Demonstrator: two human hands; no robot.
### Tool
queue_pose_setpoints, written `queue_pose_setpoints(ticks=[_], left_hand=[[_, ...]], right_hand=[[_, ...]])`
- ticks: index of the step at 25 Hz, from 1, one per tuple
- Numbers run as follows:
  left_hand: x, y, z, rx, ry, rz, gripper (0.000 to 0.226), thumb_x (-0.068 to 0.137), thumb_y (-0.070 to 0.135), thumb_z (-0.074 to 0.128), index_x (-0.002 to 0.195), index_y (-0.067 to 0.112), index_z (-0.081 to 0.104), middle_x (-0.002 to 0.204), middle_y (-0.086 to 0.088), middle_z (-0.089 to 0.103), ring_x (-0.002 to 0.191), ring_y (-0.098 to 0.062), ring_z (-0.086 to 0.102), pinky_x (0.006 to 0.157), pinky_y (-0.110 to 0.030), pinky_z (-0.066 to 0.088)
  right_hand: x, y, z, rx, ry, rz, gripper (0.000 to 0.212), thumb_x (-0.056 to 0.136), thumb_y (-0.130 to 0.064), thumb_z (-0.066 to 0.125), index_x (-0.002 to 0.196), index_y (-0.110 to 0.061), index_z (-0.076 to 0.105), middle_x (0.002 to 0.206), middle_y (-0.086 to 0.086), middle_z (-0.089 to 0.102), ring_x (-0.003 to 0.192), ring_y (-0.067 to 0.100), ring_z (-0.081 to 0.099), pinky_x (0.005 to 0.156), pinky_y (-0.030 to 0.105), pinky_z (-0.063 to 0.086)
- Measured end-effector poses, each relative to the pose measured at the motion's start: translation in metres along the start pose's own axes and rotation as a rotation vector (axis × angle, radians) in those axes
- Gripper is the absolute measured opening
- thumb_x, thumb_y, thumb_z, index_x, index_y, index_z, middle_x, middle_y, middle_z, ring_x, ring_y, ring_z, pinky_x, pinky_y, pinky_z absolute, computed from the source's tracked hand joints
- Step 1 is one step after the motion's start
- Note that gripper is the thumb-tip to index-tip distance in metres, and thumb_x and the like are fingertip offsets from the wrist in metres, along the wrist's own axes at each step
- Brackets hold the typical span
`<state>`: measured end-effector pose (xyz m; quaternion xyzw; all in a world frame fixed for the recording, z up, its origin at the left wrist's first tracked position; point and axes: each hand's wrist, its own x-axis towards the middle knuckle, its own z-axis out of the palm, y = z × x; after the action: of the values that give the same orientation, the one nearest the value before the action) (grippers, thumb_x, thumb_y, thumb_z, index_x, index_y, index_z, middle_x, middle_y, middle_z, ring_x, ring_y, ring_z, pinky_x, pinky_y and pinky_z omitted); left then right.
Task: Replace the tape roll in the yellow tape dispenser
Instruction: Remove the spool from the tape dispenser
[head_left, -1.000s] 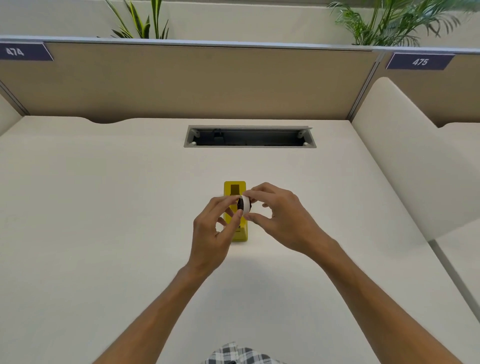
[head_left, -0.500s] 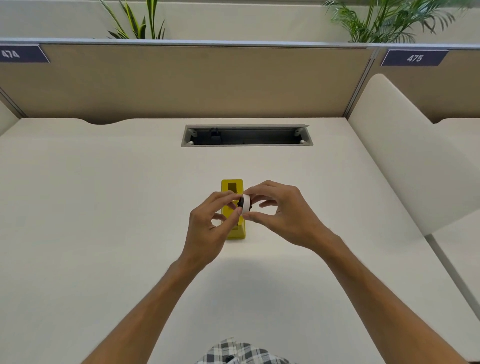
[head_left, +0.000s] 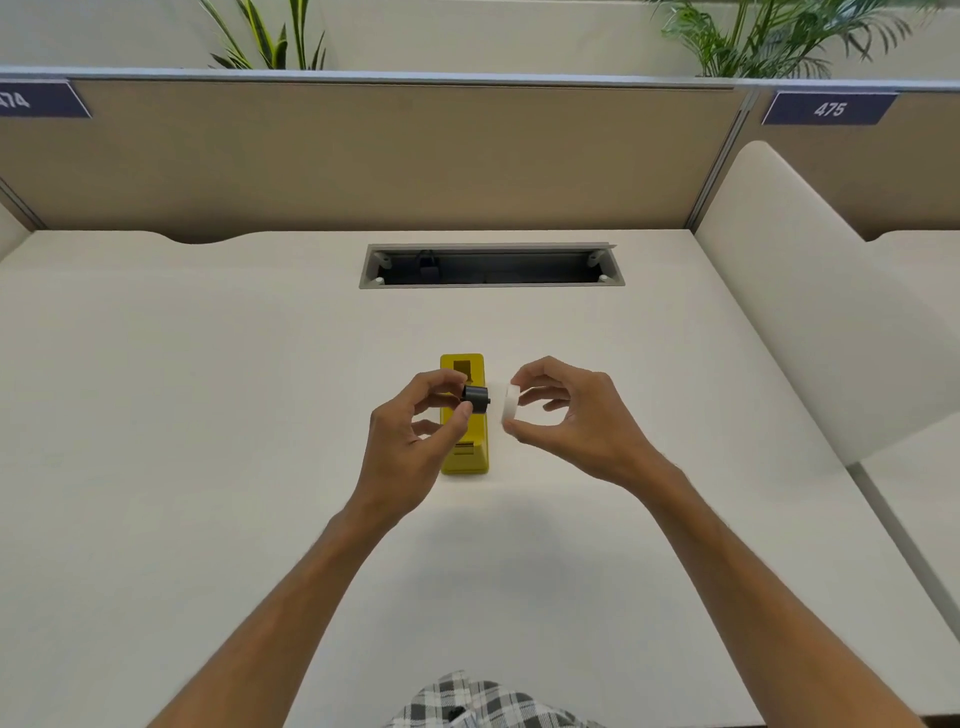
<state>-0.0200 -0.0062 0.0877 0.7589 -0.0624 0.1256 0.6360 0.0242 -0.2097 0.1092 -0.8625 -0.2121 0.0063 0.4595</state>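
Left of centre in the frame, the left hand (head_left: 415, 431) pinches a small black spool core (head_left: 476, 399) between thumb and fingertips, holding it in the air just above the yellow tape dispenser (head_left: 464, 457). The dispenser stands on the pale table (head_left: 208, 415) at mid-frame, its roll cradle looking open and unloaded, though the hand covers part of it. Just right of the core, and apart from it, the right hand (head_left: 571, 421) grips a white tape roll (head_left: 510, 408) by its rim, flat face turned toward the core.

From here the likely trouble is alignment: both parts are small and held only at the fingertips, so if the roll meets the core off-axis it could jam or cock sideways. A pinch this light could also let either piece slip, drop to the table and roll off. The roll's winding direction cannot be read here; mounted backwards, the tape would feed wrongly past the cutter.
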Motion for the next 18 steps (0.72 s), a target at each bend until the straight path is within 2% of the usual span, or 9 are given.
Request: queue_pose_setpoints(ticks=[4, 8, 13, 16, 18], left_hand=[[0.002, 0.0, 0.0, -0.041, 0.025, -0.035, 0.022, 0.088, 0.019, 0.066, 0.108, 0.028, 0.065, 0.102, 0.01, 0.071, 0.098, -0.017, 0.067, 0.07, -0.036, 0.06], [0.001, 0.001, 0.001, -0.037, 0.025, -0.042, 0.023, 0.087, 0.017, 0.067, 0.106, 0.028, 0.066, 0.1, 0.012, 0.072, 0.098, -0.016, 0.067, 0.071, -0.035, 0.06], [-0.002, 0.002, 0.0, -0.013, 0.013, -0.039, 0.026, 0.086, 0.014, 0.069, 0.103, 0.034, 0.067, 0.098, 0.014, 0.071, 0.097, -0.013, 0.066, 0.07, -0.023, 0.056], [-0.003, 0.003, -0.001, -0.016, 0.013, -0.037, 0.028, 0.085, 0.013, 0.069, 0.102, 0.035, 0.067, 0.096, 0.015, 0.071, 0.096, -0.014, 0.066, 0.069, -0.016, 0.052], [-0.004, 0.002, -0.001, -0.026, 0.021, -0.047, 0.028, 0.085, 0.012, 0.069, 0.102, 0.034, 0.067, 0.096, 0.014, 0.071, 0.097, -0.014, 0.066, 0.069, -0.016, 0.051]], right_hand=[[-0.002, 0.042, 0.013, -0.225, 0.047, 0.142, 0.036, 0.074, -0.04, 0.075, 0.108, -0.037, 0.064, 0.104, -0.017, 0.064, 0.095, 0.003, 0.061, 0.085, 0.036, 0.051], [0.002, 0.079, 0.029, -0.4, 0.011, 0.205, 0.044, 0.079, -0.038, 0.072, 0.121, -0.031, 0.062, 0.114, -0.005, 0.061, 0.106, 0.016, 0.056, 0.083, 0.033, 0.046], [0.013, 0.102, 0.041, -0.47, -0.022, 0.252, 0.058, 0.078, -0.036, 0.072, 0.132, -0.024, 0.054, 0.118, 0.0, 0.064, 0.11, 0.023, 0.055, 0.082, 0.035, 0.043], [0.016, 0.102, 0.043, -0.519, -0.014, 0.249, 0.058, 0.078, -0.039, 0.071, 0.131, -0.023, 0.055, 0.126, 0.002, 0.061, 0.115, 0.023, 0.054, 0.09, 0.038, 0.042], [0.015, 0.091, 0.04, -0.453, 0.037, 0.237, 0.05, 0.08, -0.041, 0.07, 0.125, -0.024, 0.059, 0.121, -0.003, 0.063, 0.109, 0.017, 0.057, 0.09, 0.036, 0.043]])
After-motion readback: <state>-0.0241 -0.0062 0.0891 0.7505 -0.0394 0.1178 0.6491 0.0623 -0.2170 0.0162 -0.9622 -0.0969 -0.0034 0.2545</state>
